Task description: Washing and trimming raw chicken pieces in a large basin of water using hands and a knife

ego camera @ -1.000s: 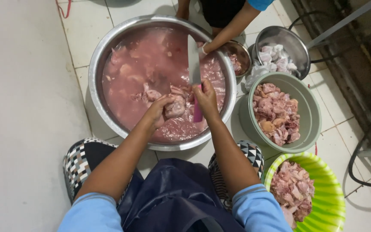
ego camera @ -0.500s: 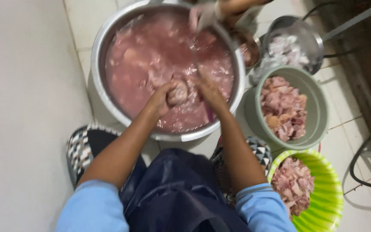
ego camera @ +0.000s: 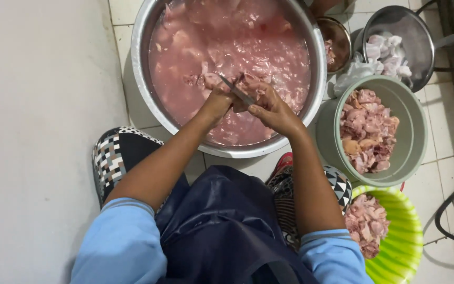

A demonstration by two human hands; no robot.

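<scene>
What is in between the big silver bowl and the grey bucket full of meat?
In the head view, only bare white floor tile separates the silver bowl from the grey bucket, with crumpled white plastic further up.

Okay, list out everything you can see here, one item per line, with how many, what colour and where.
steel basin: one, silver, top centre on the floor, full of pink water and meat pieces
knife: one, grey blade, over the basin between both hands
grey bucket: one, grey-green, right of the basin, holding raw meat pieces
green basket: one, bright green, bottom right, holding raw meat pieces
steel bowl: one, silver, top right, holding pale pieces
small bowl: one, metal, between the basin and the steel bowl
apron: one, dark blue, bottom centre
left hand: one, over the basin, at the knife
right hand: one, over the basin, beside the blade
</scene>
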